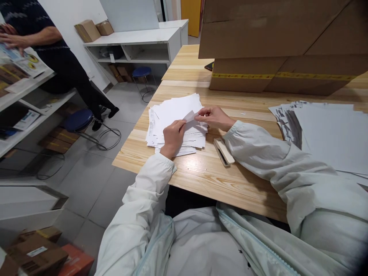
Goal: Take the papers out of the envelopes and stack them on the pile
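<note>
Between my two hands is a small piece of white paper (189, 115), held up over a stack of papers (172, 105). My left hand (173, 137) pinches its left end, thumb and fingers closed. The other end is gripped by the fingertips of my right hand (214, 118). Sheets in the stack lie unevenly, with edges sticking out towards me and some print along the left side. A beige stapler (224, 152) rests on the wooden table just below my right wrist.
Large cardboard boxes (244, 74) stand at the table's back right. Another paper pile (330, 134) lies beyond my right forearm. A dark flat object (209, 66) sits beside the boxes. At far left a person (48, 38) stands at a shelf, near a blue stool (78, 120).
</note>
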Demonstrator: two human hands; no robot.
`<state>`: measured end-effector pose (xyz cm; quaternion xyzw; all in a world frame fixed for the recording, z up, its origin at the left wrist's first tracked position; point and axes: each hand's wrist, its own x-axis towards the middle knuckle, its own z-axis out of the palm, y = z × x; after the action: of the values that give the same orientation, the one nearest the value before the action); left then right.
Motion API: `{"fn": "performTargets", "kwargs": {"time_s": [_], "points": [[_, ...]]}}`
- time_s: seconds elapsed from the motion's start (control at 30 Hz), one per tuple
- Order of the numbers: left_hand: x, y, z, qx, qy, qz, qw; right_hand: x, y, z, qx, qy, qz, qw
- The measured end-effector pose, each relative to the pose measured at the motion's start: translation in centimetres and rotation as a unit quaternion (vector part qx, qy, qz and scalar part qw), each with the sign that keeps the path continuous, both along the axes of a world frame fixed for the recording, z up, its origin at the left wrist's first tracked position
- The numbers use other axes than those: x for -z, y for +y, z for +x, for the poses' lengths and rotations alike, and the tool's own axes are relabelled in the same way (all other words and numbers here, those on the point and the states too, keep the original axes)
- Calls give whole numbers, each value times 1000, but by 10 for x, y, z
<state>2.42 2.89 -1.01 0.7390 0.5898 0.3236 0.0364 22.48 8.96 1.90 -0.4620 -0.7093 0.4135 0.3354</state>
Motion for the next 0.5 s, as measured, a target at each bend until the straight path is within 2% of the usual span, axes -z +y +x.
{"fn": "performTargets", "kwargs": {"time_s": [0.1,0.17,0.23,0.3,0.4,0.43,0.5], "points": [[-7,-20,0,25,12,71,997,-21,-12,6,-66,55,-130,988],[-10,-45,4,62,13,100,993,-32,-23,10,-83,93,-241,962],[-12,-76,11,106,2,107,989,-37,-35,14,-73,116,-310,941],[-13,-110,20,163,-9,99,982,-38,-48,17,-51,119,-329,935],[-20,-155,27,248,-25,105,963,-37,-75,22,-26,121,-316,941],[-23,-167,25,252,-42,120,959,-37,-86,25,-18,128,-300,945],[-32,-184,14,196,-103,141,965,-40,-115,31,2,150,-256,955]]}}
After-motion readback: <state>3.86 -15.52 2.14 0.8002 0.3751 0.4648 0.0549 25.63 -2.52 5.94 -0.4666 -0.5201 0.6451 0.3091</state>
